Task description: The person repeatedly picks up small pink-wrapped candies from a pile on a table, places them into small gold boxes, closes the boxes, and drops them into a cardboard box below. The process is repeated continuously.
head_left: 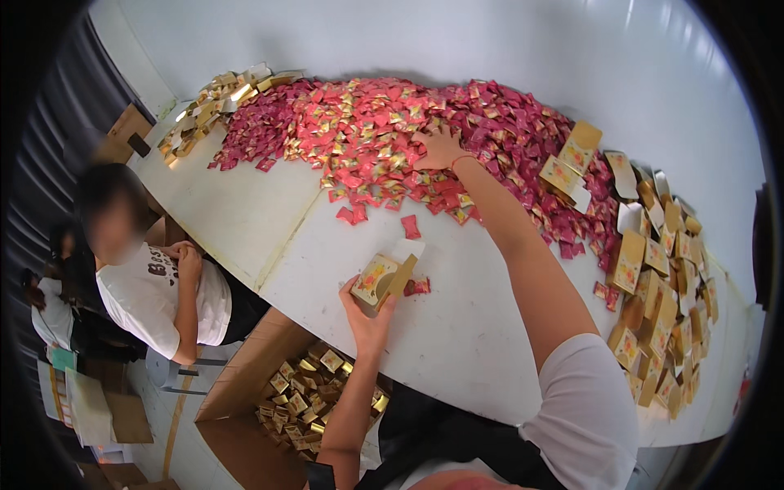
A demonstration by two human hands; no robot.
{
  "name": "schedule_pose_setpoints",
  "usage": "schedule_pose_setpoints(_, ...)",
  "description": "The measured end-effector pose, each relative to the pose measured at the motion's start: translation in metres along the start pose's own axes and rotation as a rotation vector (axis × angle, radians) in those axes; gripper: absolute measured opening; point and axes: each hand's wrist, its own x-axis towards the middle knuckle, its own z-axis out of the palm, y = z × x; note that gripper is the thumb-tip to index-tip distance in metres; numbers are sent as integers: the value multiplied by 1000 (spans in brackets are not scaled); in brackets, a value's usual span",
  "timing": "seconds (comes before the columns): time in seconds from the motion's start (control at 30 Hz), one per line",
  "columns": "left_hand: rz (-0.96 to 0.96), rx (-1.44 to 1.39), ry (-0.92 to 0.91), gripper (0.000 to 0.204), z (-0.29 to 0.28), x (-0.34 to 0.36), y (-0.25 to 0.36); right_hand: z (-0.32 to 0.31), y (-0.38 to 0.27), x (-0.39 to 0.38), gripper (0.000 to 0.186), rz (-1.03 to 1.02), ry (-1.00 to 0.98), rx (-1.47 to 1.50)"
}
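Observation:
My left hand [367,317] is wrapped round a small gold box [377,278] with a flowered front. The box is tilted over the table, with a pale flap standing up at its top. My right arm reaches far across, and my right hand [441,149] rests with fingers spread on the heap of pink-red wrapped packets [359,135]. Nothing shows in its grip, though the undersides of the fingers are hidden. A single red packet [411,226] lies between the heap and the box. Another red packet [420,286] lies just right of the box.
Dark magenta packets [514,122] flank the pink ones. Gold boxes pile up at the right [653,310] and far left [196,122]. Below the white table [318,278] stands a carton [245,367] of gold boxes. At left sits another person [163,286].

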Motion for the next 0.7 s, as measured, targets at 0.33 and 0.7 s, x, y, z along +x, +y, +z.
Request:
schedule_pose_setpoints(0.33,-107,-422,106,66,77,-12,13,8,4,-126,77,-330,43,-4)
schedule_pose_setpoints(0.7,47,-422,99,66,143,-19,4,-6,128,-303,50,159,587,239)
